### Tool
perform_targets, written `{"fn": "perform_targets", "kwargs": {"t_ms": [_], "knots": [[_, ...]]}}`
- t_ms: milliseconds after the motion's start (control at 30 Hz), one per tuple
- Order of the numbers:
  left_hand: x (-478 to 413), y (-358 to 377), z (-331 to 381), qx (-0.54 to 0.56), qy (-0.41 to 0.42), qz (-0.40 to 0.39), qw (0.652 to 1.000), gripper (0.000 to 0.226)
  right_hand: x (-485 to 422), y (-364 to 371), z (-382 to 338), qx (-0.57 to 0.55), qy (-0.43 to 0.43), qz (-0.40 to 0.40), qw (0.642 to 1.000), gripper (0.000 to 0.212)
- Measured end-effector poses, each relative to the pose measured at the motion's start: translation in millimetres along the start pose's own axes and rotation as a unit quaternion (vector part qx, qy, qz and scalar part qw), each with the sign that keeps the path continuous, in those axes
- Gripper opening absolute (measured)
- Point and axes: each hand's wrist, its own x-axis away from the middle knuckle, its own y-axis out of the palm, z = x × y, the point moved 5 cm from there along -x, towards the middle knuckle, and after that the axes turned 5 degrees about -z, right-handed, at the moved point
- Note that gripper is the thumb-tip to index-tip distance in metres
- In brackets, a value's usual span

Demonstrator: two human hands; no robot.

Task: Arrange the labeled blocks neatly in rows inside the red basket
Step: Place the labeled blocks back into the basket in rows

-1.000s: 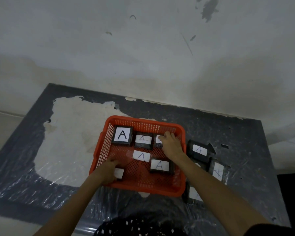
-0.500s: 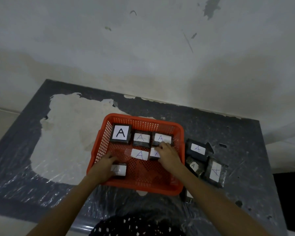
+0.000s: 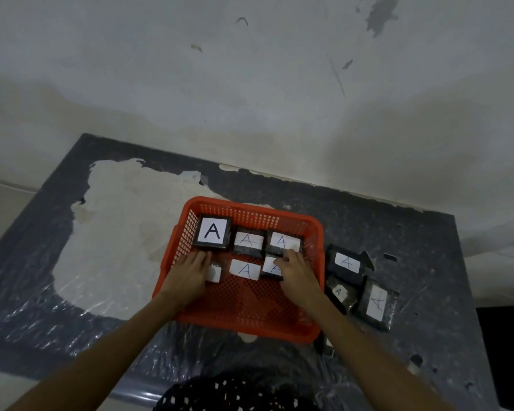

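Observation:
The red basket [image 3: 315, 229] sits mid-table. Along its far wall stand three dark blocks with white "A" labels: a large one [image 3: 212, 231] at the left, then a second [image 3: 247, 241] and a third [image 3: 284, 241]. A second row lies nearer me: a block [image 3: 215, 273] mostly under my left hand [image 3: 189, 275], a middle block [image 3: 244, 269], and a right block [image 3: 271, 266] partly under my right hand [image 3: 297, 275]. Both hands rest fingers-down on their blocks inside the basket.
Right of the basket lie loose labeled blocks on the table: one at the back [image 3: 346, 262], a small one [image 3: 340, 293], and a long one [image 3: 376, 304]. Another block [image 3: 324, 344] peeks out by the basket's near right corner. Wrinkled plastic covers the dark table [image 3: 428, 262]; a wall rises behind.
My left hand slid its block from the near left corner up toward the large block. My right hand left the back row and moved a block up beside the middle one.

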Motion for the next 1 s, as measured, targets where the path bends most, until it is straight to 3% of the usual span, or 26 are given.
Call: {"fn": "perform_targets", "kwargs": {"t_ms": [200, 467, 600, 667, 767, 867, 933, 1000], "knots": [[-5, 9, -5, 0.065, -0.034, -0.029, 0.997, 0.062, -3, -2, -1, 0.018, 0.007, 0.003, 1.0, 0.045], [-11, 10, -9, 0.155, -0.066, -0.011, 0.986, 0.051, -3, -2, -1, 0.025, 0.004, 0.005, 1.0, 0.041], [-10, 2, -6, 0.198, -0.095, 0.035, 0.975, 0.039, -1, -2, -1, 0.01, -0.005, 0.005, 1.0, 0.042], [-4, -1, 2, 0.217, -0.106, 0.052, 0.969, 0.038, 4, -13, -1, -0.019, -0.03, 0.05, 0.998, 0.035], [13, 5, 34, 0.312, -0.059, 0.016, 0.948, 0.031, 25, -42, 11, -0.079, -0.048, 0.205, 0.974, 0.02], [32, 13, 69, 0.326, 0.008, -0.011, 0.945, 0.024, 49, -51, 50, -0.162, 0.048, 0.271, 0.948, 0.024], [35, 15, 75, 0.311, 0.016, 0.009, 0.95, 0.021, 59, -36, 84, -0.197, 0.181, 0.192, 0.944, 0.039], [33, 13, 73, 0.307, 0.002, 0.009, 0.952, 0.02, 69, -14, 109, -0.153, 0.26, 0.076, 0.95, 0.06]]}}
